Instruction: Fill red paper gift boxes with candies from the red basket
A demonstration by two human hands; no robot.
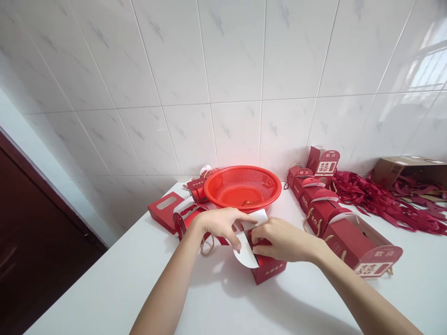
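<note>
A small red gift box (268, 271) stands on the white table right in front of me, its white-lined flaps (247, 253) folded outward. My left hand (223, 225) grips the box at its top, thumb pressed on the near rounded flap and fingers reaching to the far flap. The fingers of my right hand (279, 238) are curled down into the box opening. Whatever they pinch is hidden behind the hand and flaps. Just behind the box sits a red plastic basket (242, 169) with a few small things on its bottom.
On the right, several assembled red boxes (361, 244) with rope handles form a row. Beyond them lie a heap of dark red ribbons (373, 195) and a cardboard box (387, 172). More red boxes (165, 211) stand left of the basket. A tiled wall (237, 125) closes the back.
</note>
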